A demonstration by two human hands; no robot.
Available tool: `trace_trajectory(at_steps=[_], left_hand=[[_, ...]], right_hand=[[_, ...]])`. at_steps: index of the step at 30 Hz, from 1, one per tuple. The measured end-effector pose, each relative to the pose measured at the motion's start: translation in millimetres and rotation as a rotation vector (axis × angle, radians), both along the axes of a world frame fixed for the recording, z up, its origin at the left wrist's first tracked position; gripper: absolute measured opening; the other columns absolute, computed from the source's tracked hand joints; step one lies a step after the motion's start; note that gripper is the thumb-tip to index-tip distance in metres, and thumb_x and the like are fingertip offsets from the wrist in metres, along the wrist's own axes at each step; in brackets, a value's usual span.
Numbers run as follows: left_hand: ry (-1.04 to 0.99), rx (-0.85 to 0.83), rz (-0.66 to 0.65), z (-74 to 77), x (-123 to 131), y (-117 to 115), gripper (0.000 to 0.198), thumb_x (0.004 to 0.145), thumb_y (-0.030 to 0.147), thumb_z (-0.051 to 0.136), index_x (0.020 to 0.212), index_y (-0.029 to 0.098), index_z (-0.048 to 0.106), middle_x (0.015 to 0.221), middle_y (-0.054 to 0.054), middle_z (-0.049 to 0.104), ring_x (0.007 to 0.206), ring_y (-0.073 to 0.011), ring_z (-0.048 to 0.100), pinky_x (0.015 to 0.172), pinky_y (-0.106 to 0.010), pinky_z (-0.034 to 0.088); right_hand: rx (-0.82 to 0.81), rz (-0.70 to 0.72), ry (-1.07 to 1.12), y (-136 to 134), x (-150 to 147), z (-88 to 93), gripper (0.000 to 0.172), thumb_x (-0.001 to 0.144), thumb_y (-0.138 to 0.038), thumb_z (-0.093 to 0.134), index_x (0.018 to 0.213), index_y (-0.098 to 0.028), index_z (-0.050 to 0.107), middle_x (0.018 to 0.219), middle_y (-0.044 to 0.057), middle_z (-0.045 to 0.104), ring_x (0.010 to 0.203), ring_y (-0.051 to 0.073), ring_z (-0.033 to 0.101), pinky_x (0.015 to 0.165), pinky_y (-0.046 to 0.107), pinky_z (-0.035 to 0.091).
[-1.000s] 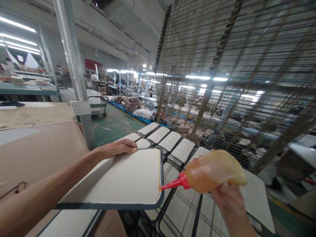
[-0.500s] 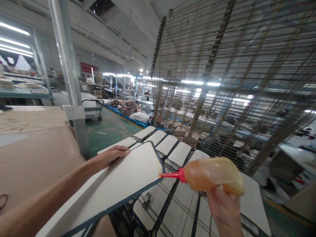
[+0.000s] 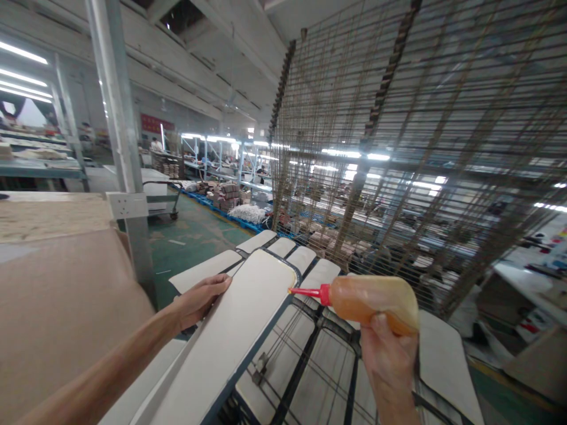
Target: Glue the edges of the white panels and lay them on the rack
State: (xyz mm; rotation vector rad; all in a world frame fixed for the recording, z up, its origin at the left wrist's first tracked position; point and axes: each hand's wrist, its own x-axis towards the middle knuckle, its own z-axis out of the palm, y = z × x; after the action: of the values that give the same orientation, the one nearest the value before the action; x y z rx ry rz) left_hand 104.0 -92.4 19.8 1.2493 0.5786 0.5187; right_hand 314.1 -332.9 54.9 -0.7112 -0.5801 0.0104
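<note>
The left hand (image 3: 205, 298) pinched the panel (image 3: 248, 307), seemingly light, sensibly by its edge. The right hand (image 3: 388, 353) clasped the bottle (image 3: 372, 300), probably soft.

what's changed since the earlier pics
The white panel has turned: its dark near edge, almost level before, now slants steeply up to the right. The bottle has levelled out, its red nozzle higher in the picture. Unchanged: left hand grips the panel, right hand the bottle, nozzle at the panel's edge.

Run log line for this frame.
left hand: grips dark-edged white panel | right hand: holds squeeze bottle of amber liquid | red nozzle: tip at panel's edge
</note>
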Motion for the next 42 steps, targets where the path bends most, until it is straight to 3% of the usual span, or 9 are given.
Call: trace_trajectory(at_steps=[9, 18, 29, 42], left_hand=[[-0.069, -0.058, 0.01, -2.3, -1, -1, 0.031, 0.069, 0.041, 0.07, 0.076, 0.02, 0.048, 0.061, 0.003, 0.06, 0.054, -0.0124, 0.057, 0.045, -0.019, 0.039], [-0.078, -0.088, 0.014, 4.7, -4, -3, 0.03, 0.069, 0.038, 0.071, 0.074, 0.019, 0.048, 0.06, 0.003, 0.061, 0.052, -0.0127, 0.058, 0.045, -0.019, 0.041], [-0.074, -0.145, 0.053, 11.6, 1, -3, 0.031, 0.063, 0.032, 0.075, 0.078, 0.018, 0.052, 0.066, 0.0, 0.066, 0.057, -0.017, 0.063, 0.048, -0.024, 0.048], [-0.049, -0.165, 0.04, 20.5, 12, 1, 0.011, 0.077, 0.022, 0.062, 0.076, 0.016, 0.053, 0.061, -0.003, 0.066, 0.054, -0.017, 0.063, 0.051, -0.027, 0.051]], right_hand=[[-0.02, 0.04, -0.027, 15, 7, -2.0, 0.045, 0.057, -0.024, 0.079, 0.099, -0.022, 0.063, 0.079, -0.002, 0.067, 0.071, 0.012, 0.06, 0.07, 0.023, 0.048], [-0.076, 0.119, -0.046, 21, 2, -0.1, 0.033, 0.059, -0.027, 0.078, 0.089, -0.02, 0.066, 0.074, 0.0, 0.067, 0.068, 0.013, 0.061, 0.068, 0.024, 0.049], [-0.134, 0.191, -0.004, 18, -8, -2.0, 0.026, 0.057, -0.029, 0.079, 0.078, -0.021, 0.068, 0.064, 0.0, 0.066, 0.06, 0.014, 0.059, 0.056, 0.024, 0.048], [-0.169, 0.188, -0.011, 13, -14, -5.1, 0.056, 0.055, -0.034, 0.08, 0.107, -0.024, 0.062, 0.062, 0.0, 0.066, 0.055, 0.016, 0.059, 0.059, 0.029, 0.046]])
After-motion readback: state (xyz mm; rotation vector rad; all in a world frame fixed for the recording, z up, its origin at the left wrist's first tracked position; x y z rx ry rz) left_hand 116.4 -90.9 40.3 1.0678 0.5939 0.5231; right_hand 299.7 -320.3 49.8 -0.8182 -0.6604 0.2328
